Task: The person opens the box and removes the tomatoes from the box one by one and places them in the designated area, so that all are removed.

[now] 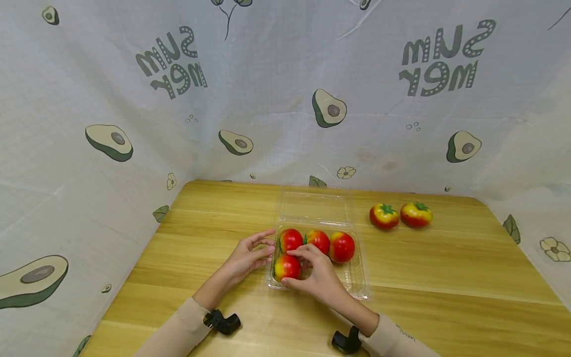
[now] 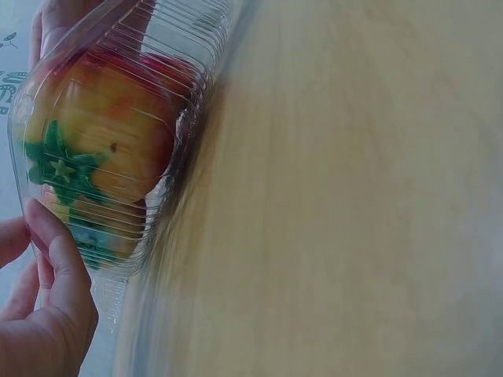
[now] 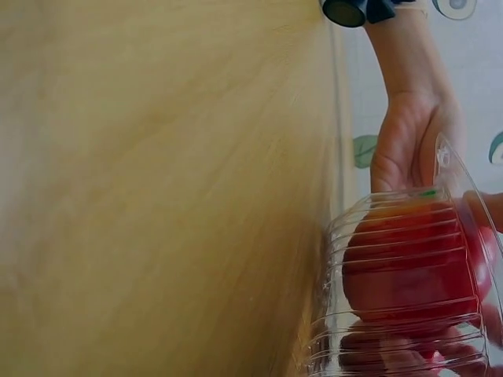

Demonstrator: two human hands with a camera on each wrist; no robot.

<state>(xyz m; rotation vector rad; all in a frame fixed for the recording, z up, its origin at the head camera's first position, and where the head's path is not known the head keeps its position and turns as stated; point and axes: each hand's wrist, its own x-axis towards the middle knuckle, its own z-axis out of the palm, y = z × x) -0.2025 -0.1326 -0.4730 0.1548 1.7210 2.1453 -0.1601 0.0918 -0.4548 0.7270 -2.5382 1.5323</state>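
My right hand reaches into a clear plastic clamshell box, thumb and fingers round a red-and-yellow tomato in its front left corner. In the left wrist view, that tomato shows through the ribbed wall, its green leafy top facing the left side. My left hand is at the box's left side with fingers loosely extended, fingertips right at the rim. Behind the held tomato sits another tomato, and two more, a middle tomato and a right tomato, sit along the back row.
The box's hinged lid lies folded back, away from me. To the right of it, two loose tomatoes, one beside the other, rest on the wooden table. A white avocado-print cloth hangs behind the table and along its sides.
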